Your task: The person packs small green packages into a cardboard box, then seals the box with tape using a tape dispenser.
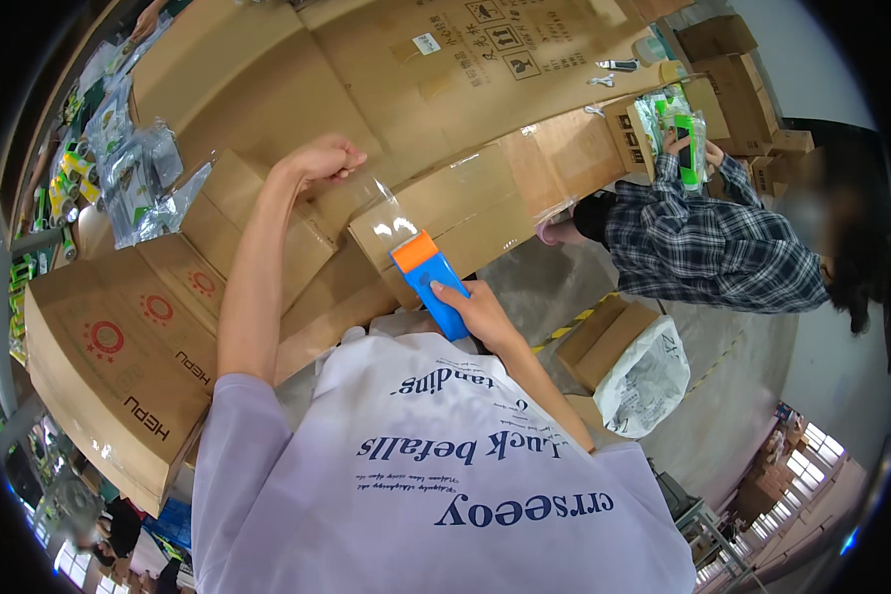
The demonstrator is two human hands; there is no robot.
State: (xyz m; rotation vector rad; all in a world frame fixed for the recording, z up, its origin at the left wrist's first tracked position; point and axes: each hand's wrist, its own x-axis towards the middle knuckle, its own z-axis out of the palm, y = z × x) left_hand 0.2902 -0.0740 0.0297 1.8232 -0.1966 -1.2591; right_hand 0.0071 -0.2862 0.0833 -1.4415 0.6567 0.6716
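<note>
My right hand (480,315) grips a blue tape dispenser (438,289) with an orange front, thumb across its top. The dispenser's orange end is close to the near edge of a brown carton (465,210). Up and to the left, my left hand (322,161) is closed, thumb and fingers pressed together above the cardboard. Clear tape (379,198) stretches between the dispenser and the left fingers, which look pinched on its end; the exact contact is hard to see. Glossy tape also shows on the carton's top.
A large cardboard carton (465,69) fills the far side. A printed carton (109,346) is at left, beside clear plastic bags (144,163). At right, a person in a plaid shirt (708,243) handles a green package (690,148). A box with a white bag (643,381) stands on the floor.
</note>
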